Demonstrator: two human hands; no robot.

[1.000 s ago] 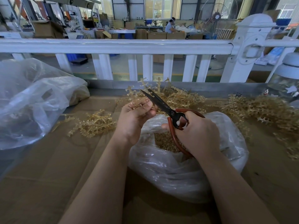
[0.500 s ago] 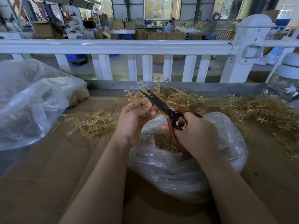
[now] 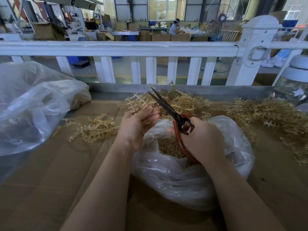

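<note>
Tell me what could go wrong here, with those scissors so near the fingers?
1. The scissors have their blades slightly apart right beside the left hand, so a snip could nick a finger.
2. Pieces cut from the plastic sprig might miss the open bag below and scatter over the cardboard.

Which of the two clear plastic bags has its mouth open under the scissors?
The middle bag, beneath the right hand: its open mouth shows small tan pieces. The other bag lies apart at the left.
</note>
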